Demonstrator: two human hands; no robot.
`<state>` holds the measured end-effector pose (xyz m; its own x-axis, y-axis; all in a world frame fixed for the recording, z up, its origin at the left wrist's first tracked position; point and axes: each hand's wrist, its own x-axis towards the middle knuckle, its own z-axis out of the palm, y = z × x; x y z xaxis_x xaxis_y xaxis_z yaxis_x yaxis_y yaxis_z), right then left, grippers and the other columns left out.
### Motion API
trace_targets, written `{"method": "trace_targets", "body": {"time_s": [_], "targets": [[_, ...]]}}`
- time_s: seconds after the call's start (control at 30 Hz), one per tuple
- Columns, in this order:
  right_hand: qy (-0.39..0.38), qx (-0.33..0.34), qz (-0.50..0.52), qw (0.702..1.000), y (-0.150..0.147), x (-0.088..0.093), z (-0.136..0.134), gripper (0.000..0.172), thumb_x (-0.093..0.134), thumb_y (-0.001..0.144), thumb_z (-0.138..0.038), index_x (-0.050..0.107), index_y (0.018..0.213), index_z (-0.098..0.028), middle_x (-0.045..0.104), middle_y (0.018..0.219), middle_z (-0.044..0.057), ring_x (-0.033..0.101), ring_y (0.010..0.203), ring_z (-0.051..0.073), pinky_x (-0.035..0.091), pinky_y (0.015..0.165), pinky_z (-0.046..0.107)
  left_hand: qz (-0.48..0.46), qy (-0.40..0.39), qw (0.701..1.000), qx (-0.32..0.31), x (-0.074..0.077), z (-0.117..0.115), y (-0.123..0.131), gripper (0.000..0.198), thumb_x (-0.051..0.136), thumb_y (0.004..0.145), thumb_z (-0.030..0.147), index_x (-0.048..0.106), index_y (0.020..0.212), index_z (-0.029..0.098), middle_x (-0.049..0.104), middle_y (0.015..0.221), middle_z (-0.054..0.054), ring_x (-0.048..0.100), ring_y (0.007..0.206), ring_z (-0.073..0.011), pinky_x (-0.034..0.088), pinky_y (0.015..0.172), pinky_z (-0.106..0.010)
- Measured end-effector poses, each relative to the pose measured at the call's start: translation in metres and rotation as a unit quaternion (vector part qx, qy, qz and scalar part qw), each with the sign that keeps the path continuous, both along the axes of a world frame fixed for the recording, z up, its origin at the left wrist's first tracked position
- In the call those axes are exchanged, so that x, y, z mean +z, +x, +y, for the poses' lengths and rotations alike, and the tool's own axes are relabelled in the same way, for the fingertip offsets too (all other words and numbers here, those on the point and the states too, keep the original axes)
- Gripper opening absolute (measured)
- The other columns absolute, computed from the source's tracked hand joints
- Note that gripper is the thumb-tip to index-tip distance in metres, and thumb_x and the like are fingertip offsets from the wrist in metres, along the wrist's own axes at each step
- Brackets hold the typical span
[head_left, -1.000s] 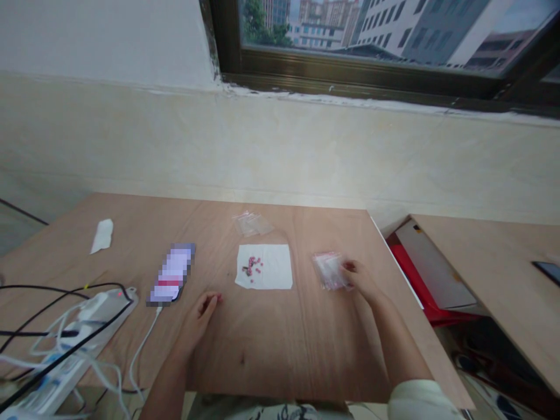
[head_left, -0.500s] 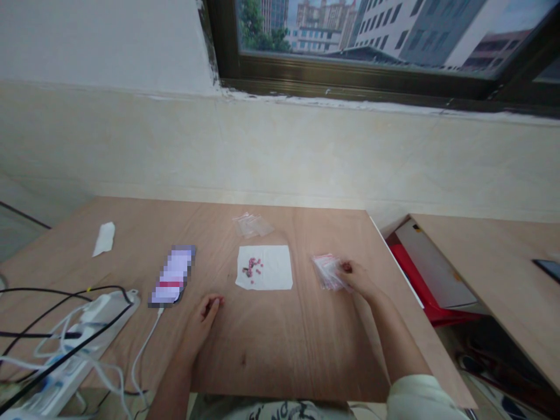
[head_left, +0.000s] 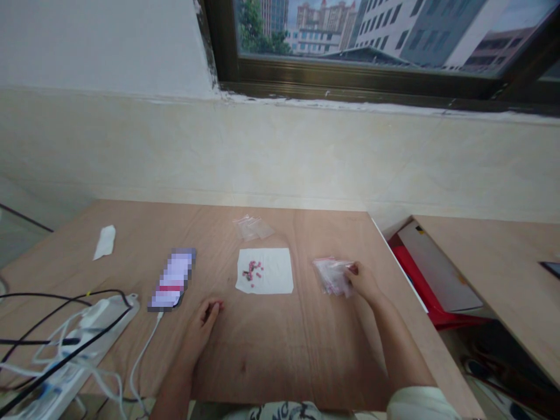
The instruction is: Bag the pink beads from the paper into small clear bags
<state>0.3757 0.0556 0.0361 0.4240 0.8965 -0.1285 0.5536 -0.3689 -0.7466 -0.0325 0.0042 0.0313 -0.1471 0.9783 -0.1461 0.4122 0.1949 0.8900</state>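
Observation:
My right hand (head_left: 362,281) rests on the right part of the wooden table (head_left: 271,344), its fingers pinched on a stack of small clear zip bags (head_left: 331,274). My left hand (head_left: 202,324) lies on the table near the front, fingers loosely curled together, holding nothing that I can see. Between the hands lies a white paper sheet (head_left: 265,270) with several small pink beads (head_left: 252,270) on it. A second small pile of clear bags (head_left: 252,227) lies behind the sheet.
A phone (head_left: 172,279) with a white cable lies left of the sheet. A power strip (head_left: 83,332) with tangled black and white cables sits at the front left. A folded white tissue (head_left: 105,241) lies far left. A red box (head_left: 433,303) stands between this table and another table (head_left: 494,274) on the right.
My right hand has shifted slightly on the stack of bags and its fingers have closed on them. My left hand has stayed in place. The view has tilted a little.

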Motion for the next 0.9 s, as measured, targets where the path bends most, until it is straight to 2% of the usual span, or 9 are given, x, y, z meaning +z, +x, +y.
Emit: {"method": "trace_targets", "body": {"time_s": [0.2,0.27,0.4,0.5,0.57,0.63,0.73,0.8,0.9], "targets": [[0.049,0.004,0.136,0.990,0.003,0.032,-0.017,0.017,0.047,0.065,-0.033,0.041,0.070,-0.018,0.045,0.052,-0.004,0.044,0.038,0.009,0.034,0.036,0.021,0.007,0.004,1.000,-0.007,0.002,-0.001,0.000,0.030,0.048,0.067,0.047,0.056,0.077,0.020,0.062,0.075,-0.001,0.057,0.079,-0.0202,0.044,0.076,-0.031],[0.049,0.020,0.143,0.988,-0.003,0.037,-0.015,0.019,0.047,0.066,-0.035,0.041,0.071,-0.018,0.043,0.050,-0.005,0.042,0.037,0.008,0.032,0.034,0.020,0.008,0.007,1.000,-0.011,0.001,-0.001,0.000,0.030,0.048,0.068,0.047,0.056,0.077,0.019,0.061,0.076,-0.001,0.057,0.080,-0.0201,0.044,0.076,-0.030],[-0.009,-0.014,0.039,0.999,-0.023,0.025,0.002,0.014,0.045,0.067,-0.028,0.047,0.073,-0.015,0.049,0.052,-0.001,0.046,0.042,0.011,0.036,0.041,0.022,0.010,0.007,1.000,-0.026,-0.002,-0.002,-0.002,0.028,0.045,0.071,0.043,0.054,0.080,0.019,0.060,0.080,-0.002,0.055,0.084,-0.0201,0.041,0.079,-0.031],[-0.020,-0.039,-0.022,0.999,-0.037,0.010,0.011,0.016,0.046,0.065,-0.020,0.051,0.077,-0.012,0.056,0.066,0.007,0.053,0.061,0.017,0.040,0.055,0.027,0.009,0.008,1.000,-0.024,-0.007,-0.002,-0.004,0.028,0.044,0.071,0.043,0.054,0.080,0.018,0.060,0.079,-0.002,0.055,0.083,-0.0200,0.042,0.079,-0.032],[-0.022,-0.050,-0.055,0.997,-0.046,0.004,0.009,0.021,0.047,0.064,-0.018,0.052,0.083,-0.009,0.057,0.080,0.013,0.052,0.077,0.022,0.038,0.066,0.031,0.007,0.006,1.000,-0.017,-0.009,-0.002,-0.004,0.029,0.046,0.070,0.044,0.055,0.080,0.018,0.060,0.078,-0.002,0.055,0.082,-0.0200,0.042,0.078,-0.032],[-0.033,-0.075,-0.119,0.989,-0.054,0.003,0.004,0.028,0.047,0.066,-0.018,0.052,0.091,-0.007,0.053,0.094,0.018,0.048,0.090,0.027,0.034,0.073,0.035,0.007,0.004,1.000,-0.011,-0.009,-0.002,-0.004,0.030,0.046,0.069,0.045,0.055,0.080,0.018,0.060,0.078,-0.002,0.056,0.081,-0.0200,0.043,0.078,-0.032],[-0.044,-0.119,-0.245,0.961,-0.064,0.007,-0.006,0.036,0.044,0.071,-0.022,0.047,0.102,-0.005,0.049,0.101,0.021,0.043,0.096,0.030,0.031,0.076,0.036,0.010,0.006,1.000,-0.007,-0.008,-0.001,-0.003,0.031,0.046,0.069,0.046,0.055,0.079,0.018,0.061,0.077,-0.001,0.056,0.081,-0.0200,0.043,0.077,-0.032],[-0.021,-0.109,-0.289,0.951,-0.069,0.009,-0.012,0.038,0.039,0.075,-0.026,0.046,0.106,-0.005,0.049,0.103,0.020,0.042,0.096,0.029,0.030,0.077,0.036,0.008,0.006,1.000,-0.004,-0.007,0.000,-0.003,0.031,0.046,0.068,0.047,0.056,0.077,0.019,0.061,0.075,-0.001,0.056,0.079,-0.0202,0.044,0.076,-0.032],[0.020,-0.033,-0.315,0.948,-0.078,0.007,-0.022,0.039,0.034,0.078,-0.031,0.046,0.108,-0.010,0.047,0.111,0.016,0.040,0.100,0.026,0.029,0.080,0.036,0.012,-0.003,1.000,-0.007,-0.006,0.000,-0.003,0.029,0.046,0.068,0.045,0.056,0.078,0.019,0.061,0.075,-0.001,0.057,0.079,-0.0205,0.044,0.075,-0.032]]}}
